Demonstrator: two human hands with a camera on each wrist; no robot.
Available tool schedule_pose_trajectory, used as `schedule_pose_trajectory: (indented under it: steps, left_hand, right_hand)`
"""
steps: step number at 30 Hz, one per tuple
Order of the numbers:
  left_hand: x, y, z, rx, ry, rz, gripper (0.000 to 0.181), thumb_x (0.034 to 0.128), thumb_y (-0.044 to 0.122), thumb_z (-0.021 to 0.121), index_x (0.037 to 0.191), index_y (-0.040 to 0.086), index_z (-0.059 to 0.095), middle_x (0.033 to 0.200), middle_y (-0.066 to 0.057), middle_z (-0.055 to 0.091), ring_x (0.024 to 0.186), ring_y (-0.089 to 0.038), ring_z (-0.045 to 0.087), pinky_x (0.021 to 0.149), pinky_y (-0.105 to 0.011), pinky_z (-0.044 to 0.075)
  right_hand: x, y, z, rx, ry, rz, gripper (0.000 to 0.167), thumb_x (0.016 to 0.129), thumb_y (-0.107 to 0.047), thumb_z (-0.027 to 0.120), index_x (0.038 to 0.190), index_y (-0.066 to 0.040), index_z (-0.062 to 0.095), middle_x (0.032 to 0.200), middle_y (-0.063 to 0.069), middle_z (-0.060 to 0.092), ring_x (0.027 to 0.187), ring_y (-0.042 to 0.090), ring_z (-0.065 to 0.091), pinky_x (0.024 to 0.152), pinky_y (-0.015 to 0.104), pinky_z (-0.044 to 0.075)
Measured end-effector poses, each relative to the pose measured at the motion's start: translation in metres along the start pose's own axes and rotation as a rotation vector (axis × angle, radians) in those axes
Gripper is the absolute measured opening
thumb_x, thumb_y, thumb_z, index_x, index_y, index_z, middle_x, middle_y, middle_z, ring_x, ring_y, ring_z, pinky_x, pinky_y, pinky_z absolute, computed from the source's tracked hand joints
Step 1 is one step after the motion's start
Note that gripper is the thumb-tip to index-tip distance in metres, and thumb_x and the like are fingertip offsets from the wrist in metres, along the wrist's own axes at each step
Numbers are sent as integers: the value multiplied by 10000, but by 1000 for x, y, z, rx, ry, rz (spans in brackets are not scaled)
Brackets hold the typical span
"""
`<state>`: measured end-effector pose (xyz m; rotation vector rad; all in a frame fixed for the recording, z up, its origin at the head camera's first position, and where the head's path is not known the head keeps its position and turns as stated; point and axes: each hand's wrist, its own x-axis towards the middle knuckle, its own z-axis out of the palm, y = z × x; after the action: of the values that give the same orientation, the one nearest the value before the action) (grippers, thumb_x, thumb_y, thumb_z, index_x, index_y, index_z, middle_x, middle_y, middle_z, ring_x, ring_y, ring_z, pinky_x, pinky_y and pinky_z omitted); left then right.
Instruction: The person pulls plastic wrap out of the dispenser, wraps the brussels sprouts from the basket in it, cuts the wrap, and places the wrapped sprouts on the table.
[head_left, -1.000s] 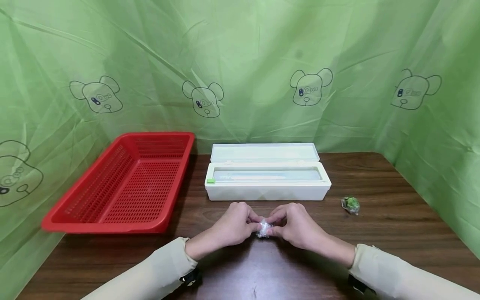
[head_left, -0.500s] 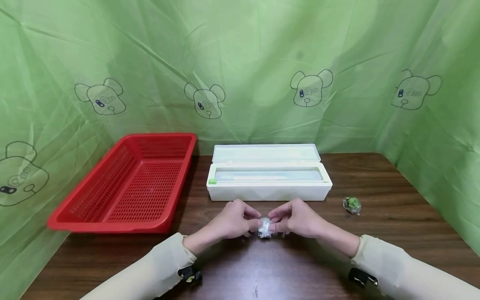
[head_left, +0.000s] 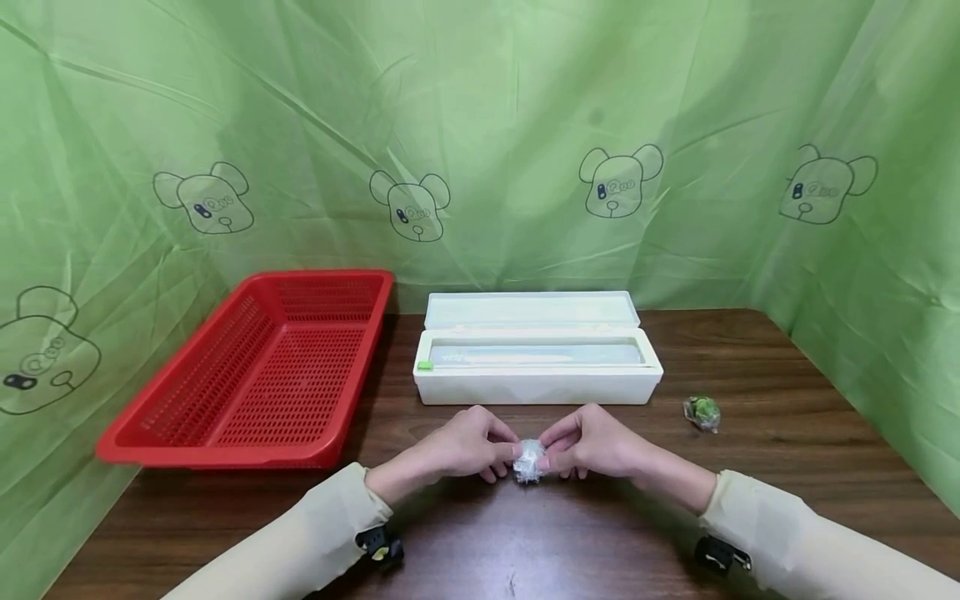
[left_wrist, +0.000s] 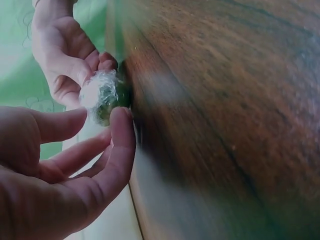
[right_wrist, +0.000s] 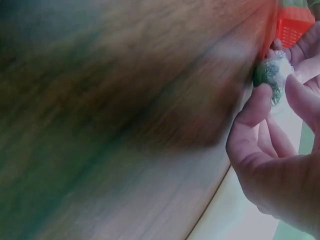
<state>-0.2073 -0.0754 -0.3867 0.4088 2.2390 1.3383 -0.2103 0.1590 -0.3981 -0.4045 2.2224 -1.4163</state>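
Observation:
A small round green item wrapped in crinkled clear film (head_left: pixel 528 461) sits on the table between both hands; its exact kind is hidden by the film. My left hand (head_left: pixel 474 443) holds its left side with curled thumb and fingers. From the other side my right hand (head_left: pixel 596 442) pinches it, thumb on the front. In the left wrist view the green wrapped item (left_wrist: pixel 106 97) shows dark green low down, with white bunched film facing the thumbs. The right wrist view shows the same wrapped item (right_wrist: pixel 273 75) among the fingertips.
A white cling-film dispenser box (head_left: pixel 536 387) with its lid raised and a green slider stands behind the hands. The red perforated basket (head_left: pixel 330 454) is at the left. Another film-wrapped green piece (head_left: pixel 702 412) lies to the right on the wooden table (head_left: pixel 795 467). Green cloth hangs behind.
The fingers have shifted from bunching the film on top to holding the wrapped item at its sides, with the hands slightly farther apart. More of the item shows between them.

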Motion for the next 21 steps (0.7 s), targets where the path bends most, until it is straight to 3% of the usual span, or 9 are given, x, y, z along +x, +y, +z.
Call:
schedule_pose_trajectory:
  steps: [7,13,21]
  left_hand:
    - [1,-2,-1,-29,66,60,96,945,3,753,1034,-18,726,829,-94,712,681,-270,721,593,-384,610]
    - [0,-2,2,57,155,197,196,855,-55,813,1000,28,710,834,-49,705,661,-265,710,572,-316,583]
    - [-4,-5,7,131,218,265,216,803,-16,886,905,72,717,800,10,731,758,-125,703,700,-256,543]
  right_hand:
    - [-2,0,1,28,67,-81,344,880,-129,851,1157,49,753,923,103,771,697,242,707,578,314,550]
    - [-5,-1,1,42,125,-93,264,934,-203,820,1126,-23,800,919,111,779,703,254,686,608,327,562]
    - [-4,0,9,30,178,-175,179,833,-85,890,960,1,798,775,137,741,621,223,654,526,328,548]
